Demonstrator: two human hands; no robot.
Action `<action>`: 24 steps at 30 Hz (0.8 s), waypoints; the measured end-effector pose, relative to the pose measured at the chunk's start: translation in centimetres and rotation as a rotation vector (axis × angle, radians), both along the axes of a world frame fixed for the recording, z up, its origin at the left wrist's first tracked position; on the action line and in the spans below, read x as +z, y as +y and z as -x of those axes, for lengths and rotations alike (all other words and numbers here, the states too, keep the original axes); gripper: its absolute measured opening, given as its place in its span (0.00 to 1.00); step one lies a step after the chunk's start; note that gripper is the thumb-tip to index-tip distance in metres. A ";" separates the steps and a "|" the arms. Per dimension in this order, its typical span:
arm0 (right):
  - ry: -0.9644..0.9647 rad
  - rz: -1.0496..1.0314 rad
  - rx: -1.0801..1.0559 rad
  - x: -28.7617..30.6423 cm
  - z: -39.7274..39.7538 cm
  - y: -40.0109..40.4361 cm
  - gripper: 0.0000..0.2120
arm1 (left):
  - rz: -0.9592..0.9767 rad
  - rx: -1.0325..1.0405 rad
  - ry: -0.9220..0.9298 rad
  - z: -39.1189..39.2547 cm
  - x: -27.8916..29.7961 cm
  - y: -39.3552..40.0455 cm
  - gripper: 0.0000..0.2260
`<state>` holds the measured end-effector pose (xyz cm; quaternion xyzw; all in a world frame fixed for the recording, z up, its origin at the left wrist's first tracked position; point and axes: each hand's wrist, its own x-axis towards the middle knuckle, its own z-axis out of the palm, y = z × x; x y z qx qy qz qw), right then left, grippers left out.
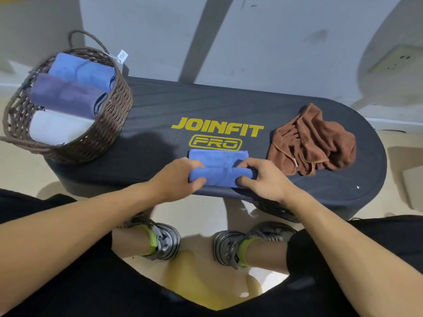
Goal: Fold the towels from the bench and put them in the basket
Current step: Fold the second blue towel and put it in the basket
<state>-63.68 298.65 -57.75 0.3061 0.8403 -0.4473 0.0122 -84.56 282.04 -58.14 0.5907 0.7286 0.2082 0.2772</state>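
A long dark desk (pixel 160 115) with rounded ends lies across the view, printed in yellow with "JOINFIT PRO" (pixel 217 133) near its middle. At its left end stands a round brown wicker basket (pixel 107 124) with a looped handle and a small white tag (pixel 122 56) hanging from its far rim. Three folded towels lie side by side inside it: a light blue towel (pixel 82 69) at the far side, a purple towel (pixel 61 94) in the middle, and a white towel (pixel 57 128) nearest the person.

On the right part of the desk a brown towel (pixel 313 140) lies crumpled in a heap, unfolded, well apart from the basket and near the towel in hand.

At the near edge of the desk, just below the yellow print, a blue towel (pixel 217 168) lies partly folded, its near portion doubled or rolled into a thick band while a flat strip shows behind it. The left hand (pixel 176 179) is closed on the left end of this band, thumb below and fingers over the top. The right hand (pixel 263 177) grips the right end the same way, fingers curled over the fold. Both forearms reach in from the bottom of the view.

Below the desk, the person's grey shoes (pixel 164 241) with bright green socks stand on a pale floor (pixel 20 170).
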 end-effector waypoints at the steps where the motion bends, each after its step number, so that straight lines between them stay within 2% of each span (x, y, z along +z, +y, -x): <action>1: 0.002 0.066 -0.041 -0.1 -0.1 0.1 0.04 | 0.068 0.085 -0.055 0.6 0.1 0.3 0.06; 5: 0.033 0.313 -0.114 -0.7 -0.2 0.2 0.16 | 0.161 0.263 -0.175 1.9 -0.9 0.7 0.06; 8: 0.031 0.330 -0.214 -1.5 -0.1 0.1 0.14 | 0.136 0.377 -0.170 1.6 -1.5 0.7 0.08; 13: 0.005 0.342 -0.384 -2.1 0.4 -0.2 0.16 | 0.197 0.357 -0.107 1.6 -1.7 0.4 0.13; 19: -0.023 0.207 -0.560 -2.3 1.2 -1.0 0.17 | 0.304 0.435 -0.012 1.8 -1.6 1.4 0.18; 24: -0.070 0.035 -0.629 -2.3 1.9 -1.4 0.19 | 0.400 0.437 -0.051 2.2 -1.6 2.1 0.21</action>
